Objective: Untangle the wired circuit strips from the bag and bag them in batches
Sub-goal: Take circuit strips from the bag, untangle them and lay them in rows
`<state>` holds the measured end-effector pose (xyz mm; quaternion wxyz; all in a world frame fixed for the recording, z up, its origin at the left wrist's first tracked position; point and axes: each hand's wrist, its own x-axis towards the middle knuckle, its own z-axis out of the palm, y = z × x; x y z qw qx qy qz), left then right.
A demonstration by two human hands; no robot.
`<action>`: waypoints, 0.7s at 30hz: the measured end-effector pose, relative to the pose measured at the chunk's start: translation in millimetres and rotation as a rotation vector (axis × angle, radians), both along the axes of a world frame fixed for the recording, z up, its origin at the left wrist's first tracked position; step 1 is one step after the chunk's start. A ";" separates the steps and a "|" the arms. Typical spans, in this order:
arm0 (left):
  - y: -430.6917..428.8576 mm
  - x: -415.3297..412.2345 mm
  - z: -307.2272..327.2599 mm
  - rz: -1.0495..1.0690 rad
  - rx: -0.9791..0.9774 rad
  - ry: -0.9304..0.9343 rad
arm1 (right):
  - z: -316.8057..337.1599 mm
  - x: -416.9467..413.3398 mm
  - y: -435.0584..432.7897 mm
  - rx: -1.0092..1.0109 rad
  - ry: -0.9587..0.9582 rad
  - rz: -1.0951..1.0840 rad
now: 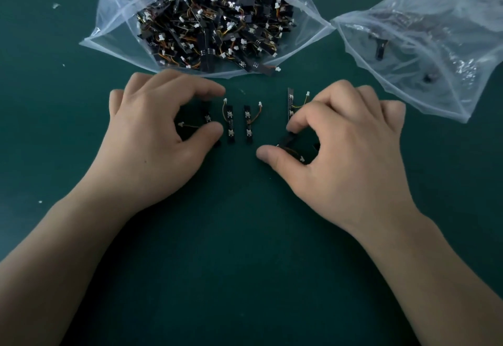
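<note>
A clear plastic bag (114, 27) lies open at the top, full of tangled black circuit strips (215, 27) with orange-yellow wires and white plugs. Below it, several loose strips lie in a row on the green table. My left hand (160, 138) curls over the leftmost strip (207, 117), index finger and thumb at its two ends. Two strips (230, 124) (248, 124) lie free in the middle. My right hand (340, 149) pinches a strip (285, 145) between thumb and index finger, just below another upright strip (290, 103).
A second clear bag (424, 79) lies at the upper right with a few dark strips inside. Small white scraps (55, 5) dot the green table (245, 236) on the left.
</note>
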<state>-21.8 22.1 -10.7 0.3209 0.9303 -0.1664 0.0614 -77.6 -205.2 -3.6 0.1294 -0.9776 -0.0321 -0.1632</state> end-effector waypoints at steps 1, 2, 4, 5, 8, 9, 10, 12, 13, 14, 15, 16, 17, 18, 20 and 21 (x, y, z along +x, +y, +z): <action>-0.6 -0.2 -0.8 -0.007 0.027 0.001 | -0.5 0.4 -0.5 0.045 -0.024 0.028; -0.4 0.1 -1.1 -0.011 0.034 0.000 | -1.1 0.8 -0.9 0.106 -0.055 0.070; 0.6 0.8 -1.5 -0.012 0.025 -0.002 | -3.2 0.0 -1.7 0.266 -0.108 0.207; 1.0 0.7 -1.6 -0.014 0.022 -0.005 | -4.8 -1.0 -1.5 0.332 -0.115 0.287; 0.4 0.0 -2.7 -0.019 0.031 -0.021 | -8.4 -3.0 2.6 0.347 -0.080 0.467; 0.0 0.0 -2.9 -0.014 0.035 -0.022 | -9.1 -3.0 4.5 0.316 -0.078 0.503; -0.2 0.0 -2.7 -0.009 0.039 -0.020 | -9.7 -3.0 6.6 0.282 -0.079 0.531; -0.8 0.0 -1.8 -0.007 0.045 -0.016 | -10.5 -4.1 9.7 0.232 -0.051 0.581; -1.3 0.1 -1.6 -0.009 0.045 -0.018 | -10.2 -5.0 10.6 0.228 -0.009 0.603; -1.6 0.2 -1.9 -0.010 0.045 -0.021 | -9.4 -5.5 10.8 0.240 0.049 0.619; -1.7 0.2 -2.9 -0.009 0.044 -0.027 | -8.4 -6.2 10.5 0.261 0.108 0.626; -1.5 0.0 -3.9 -0.007 0.040 -0.034 | -7.5 -6.6 9.6 0.282 0.153 0.628; -0.4 0.0 -4.9 -0.007 0.036 -0.041 | -6.8 -7.0 9.5 0.298 0.178 0.624; 0.8 -0.1 -5.6 -0.006 0.028 -0.045 | -5.0 -6.9 10.0 0.298 0.187 0.609; 2.0 0.0 -6.5 -0.011 0.025 -0.049 | -3.4 -6.6 12.0 0.268 0.168 0.520; 1.1 0.0 -6.9 -0.008 0.021 -0.051 | -3.7 -6.9 12.1 0.245 0.158 0.461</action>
